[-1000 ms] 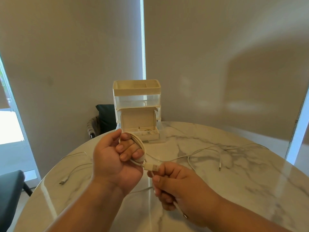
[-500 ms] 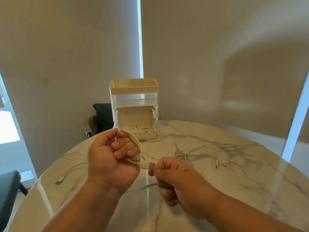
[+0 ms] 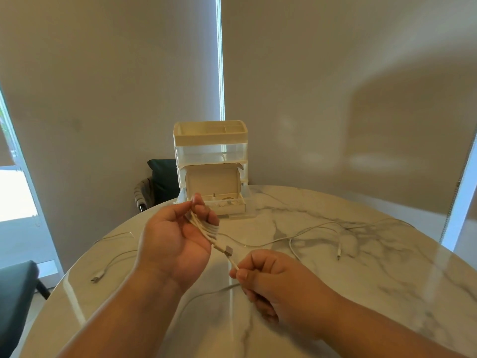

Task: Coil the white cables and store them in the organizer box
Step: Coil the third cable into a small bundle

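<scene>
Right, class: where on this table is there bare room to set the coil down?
Bare marble lies right of the right hand, between the loose cables and the table edge. Crowded: between the box and the left hand, and by the left cables.

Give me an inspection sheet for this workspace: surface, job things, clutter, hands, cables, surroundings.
Surface: glossy marble table.
Job's things: organizer box at far edge, open-lidded case before it; white coil.
Clutter: nothing seen.
Hands: left hand grips the white coil; right hand pinches a cable stretch below the USB plug.
Cables: loose cable right of the hands; second cable left.
Surroundings: dark chair behind table, drawn blinds.
</scene>
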`<state>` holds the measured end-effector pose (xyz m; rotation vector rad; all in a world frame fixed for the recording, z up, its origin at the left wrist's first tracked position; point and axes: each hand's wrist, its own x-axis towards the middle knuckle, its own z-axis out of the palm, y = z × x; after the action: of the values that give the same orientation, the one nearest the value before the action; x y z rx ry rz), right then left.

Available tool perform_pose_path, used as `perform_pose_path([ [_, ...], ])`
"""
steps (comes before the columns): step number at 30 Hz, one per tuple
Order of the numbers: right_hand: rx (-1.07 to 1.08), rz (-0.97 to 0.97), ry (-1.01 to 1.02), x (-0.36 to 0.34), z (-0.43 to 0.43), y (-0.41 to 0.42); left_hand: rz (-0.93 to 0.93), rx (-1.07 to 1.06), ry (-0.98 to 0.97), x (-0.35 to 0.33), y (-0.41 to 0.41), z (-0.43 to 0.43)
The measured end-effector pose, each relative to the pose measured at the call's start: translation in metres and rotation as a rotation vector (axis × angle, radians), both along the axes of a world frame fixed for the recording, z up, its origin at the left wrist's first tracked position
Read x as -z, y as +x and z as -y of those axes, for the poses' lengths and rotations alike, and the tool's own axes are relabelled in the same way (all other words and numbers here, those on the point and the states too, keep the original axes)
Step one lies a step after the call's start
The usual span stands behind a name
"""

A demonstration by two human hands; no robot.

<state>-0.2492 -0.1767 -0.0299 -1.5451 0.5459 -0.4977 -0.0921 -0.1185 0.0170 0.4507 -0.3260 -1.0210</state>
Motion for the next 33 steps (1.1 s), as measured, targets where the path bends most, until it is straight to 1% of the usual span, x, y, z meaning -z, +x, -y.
perform_pose_path([
  [2, 0.018, -0.029, -0.085, -0.001, 0.001, -0.001, 0.026, 0.008, 0.016, 0.000, 0.002, 0.002],
  [6, 0.063, -0.157, -0.280, -0.001, 0.004, -0.003, 0.136, -0.003, 0.061, 0.002, 0.001, 0.007],
  [11, 0.063, -0.267, -0.410, -0.001, 0.004, -0.004, 0.184, -0.050, 0.132, 0.004, 0.005, 0.009],
  [13, 0.061, -0.253, -0.449, -0.002, 0.003, -0.005, 0.188, -0.072, 0.142, 0.004, 0.007, 0.010],
  [15, 0.061, -0.244, -0.535, -0.003, 0.002, -0.005, 0.221, -0.079, 0.151, 0.005, 0.006, 0.010],
  [19, 0.025, -0.278, -0.682, -0.004, 0.002, -0.005, 0.254, -0.077, 0.160, 0.006, 0.003, 0.010],
  [22, 0.008, -0.310, -0.719, -0.005, 0.001, -0.005, 0.202, -0.069, 0.162, 0.006, 0.009, 0.010],
  [25, 0.014, -0.307, -0.711, -0.007, 0.001, -0.005, 0.155, -0.071, 0.171, 0.006, 0.015, 0.012],
  [33, 0.004, -0.344, -0.813, -0.011, -0.003, -0.004, 0.152, -0.089, 0.233, 0.015, 0.012, 0.016],
])
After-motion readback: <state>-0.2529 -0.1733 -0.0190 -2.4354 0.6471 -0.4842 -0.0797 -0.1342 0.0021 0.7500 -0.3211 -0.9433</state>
